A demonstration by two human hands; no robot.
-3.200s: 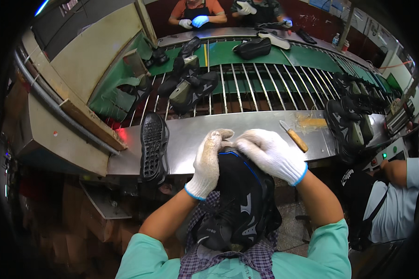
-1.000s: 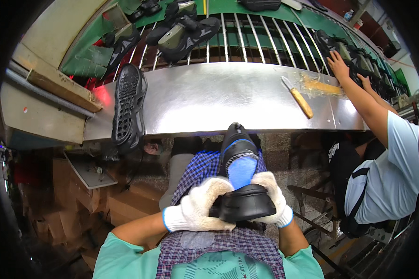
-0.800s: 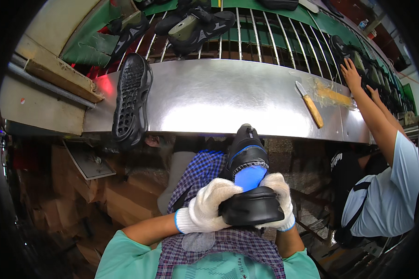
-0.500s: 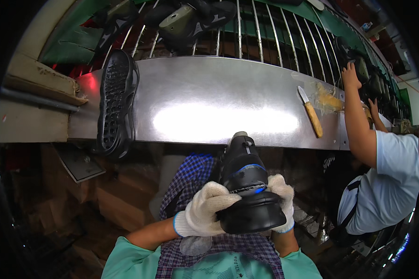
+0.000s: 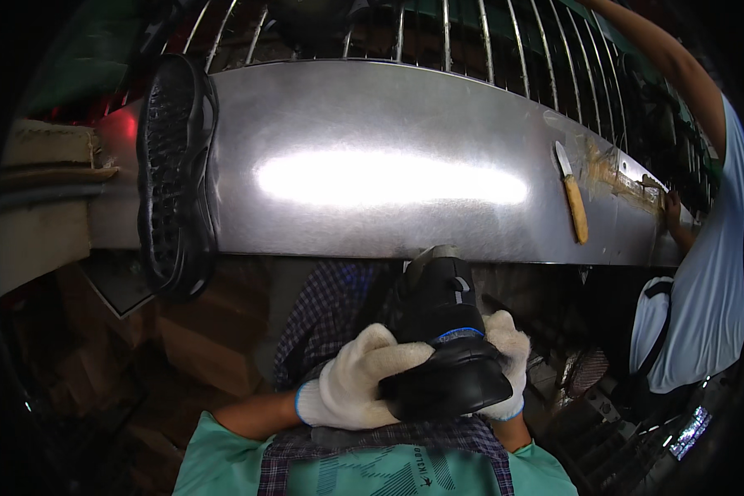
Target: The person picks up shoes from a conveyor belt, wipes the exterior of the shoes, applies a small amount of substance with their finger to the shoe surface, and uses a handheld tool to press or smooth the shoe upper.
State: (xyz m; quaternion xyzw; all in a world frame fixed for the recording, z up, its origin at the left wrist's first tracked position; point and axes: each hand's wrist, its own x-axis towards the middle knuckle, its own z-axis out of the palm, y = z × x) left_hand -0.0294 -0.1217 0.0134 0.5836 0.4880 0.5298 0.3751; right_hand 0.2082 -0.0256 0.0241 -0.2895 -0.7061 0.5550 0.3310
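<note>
In front of my waist, just under the table's near edge, I hold a black shoe upper (image 5: 436, 302) with its toe pointing away from me. A thick black sole (image 5: 446, 384) sits against its near end, with a thin blue line showing on the upper just above. My left hand (image 5: 357, 376), in a white knit glove, grips the sole's left side with the thumb over the top. Wrapped round the right side is my gloved right hand (image 5: 508, 360), its fingertips partly hidden behind the sole. Another black sole (image 5: 174, 178) lies at the left, overhanging the edge.
A shiny metal table (image 5: 372, 107) stretches across ahead. At its right lies a wooden-handled knife (image 5: 572, 198), near brown tape. Beyond run metal rollers (image 5: 446, 37) carrying dark shoes. A co-worker (image 5: 694, 322) stands at the right, an arm reaching over the rollers. Cardboard boxes (image 5: 211, 343) are below left.
The view has shifted. My hands keep their grip, and the sole now covers more of the upper's near end; the rough seam no longer shows. The co-worker's arm reaches farther forward.
</note>
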